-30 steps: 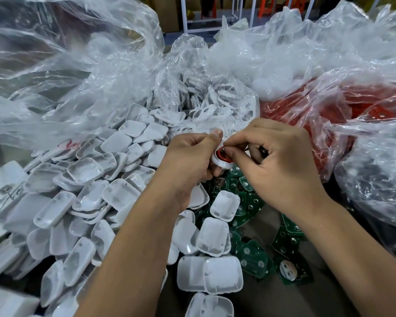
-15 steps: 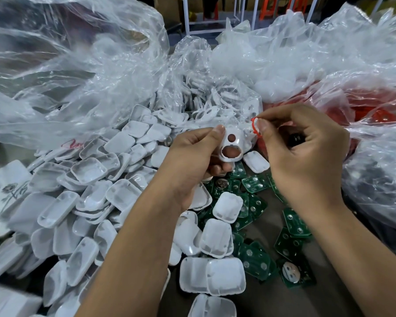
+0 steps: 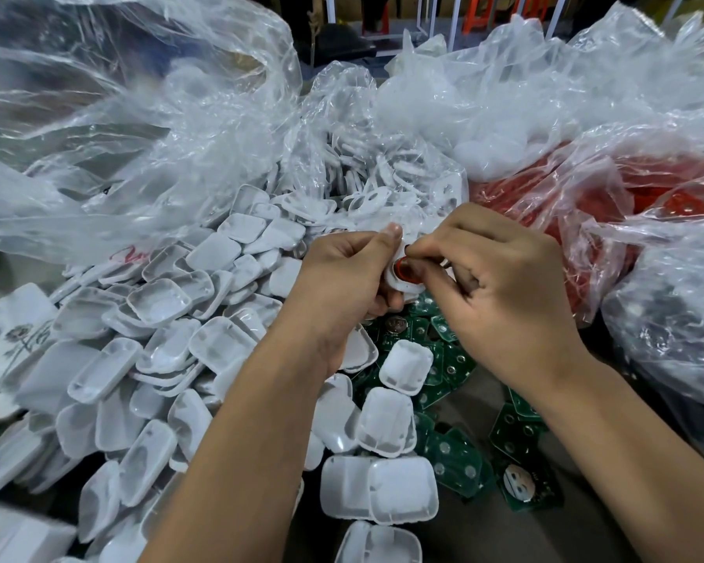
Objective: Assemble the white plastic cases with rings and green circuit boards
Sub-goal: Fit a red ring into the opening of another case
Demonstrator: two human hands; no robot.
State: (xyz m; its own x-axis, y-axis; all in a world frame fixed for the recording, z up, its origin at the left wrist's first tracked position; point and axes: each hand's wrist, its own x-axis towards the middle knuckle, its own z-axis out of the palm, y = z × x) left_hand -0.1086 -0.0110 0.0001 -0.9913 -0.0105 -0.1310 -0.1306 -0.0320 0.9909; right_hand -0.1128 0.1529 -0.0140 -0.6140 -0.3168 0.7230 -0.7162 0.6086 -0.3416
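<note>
Your left hand (image 3: 344, 278) gripped a white case part (image 3: 399, 283) up over the pile, thumb lying along its top edge and fingers curled round behind it. Your right hand (image 3: 500, 286) met it from the other side, fingertips (image 3: 417, 250) pinched together and pressing on a red ring (image 3: 404, 271) that sat in the round opening of that part. Both hands were closed, left on the case part, right on the ring, and they touched each other over the piece.

Below your left wrist and out to its far side lay the big heap of white case halves (image 3: 159, 351), most lying hollow side up and overlapping. Directly under your hands a scatter of green circuit boards (image 3: 456, 461) covered the table, several white halves lying on top of them. One board near your right forearm carried a small round printed face (image 3: 519, 483), and a coin-like metal disc (image 3: 395, 323) sat just beneath your left fingers.

Beyond your hands an open clear bag (image 3: 383, 184) held more white parts with cut-out holes. Past your right hand another clear bag (image 3: 610, 205) showed red contents through the plastic; what exactly was inside it was not clear. Loose clear plastic sheeting (image 3: 118, 128) billowed up beyond your left hand.
</note>
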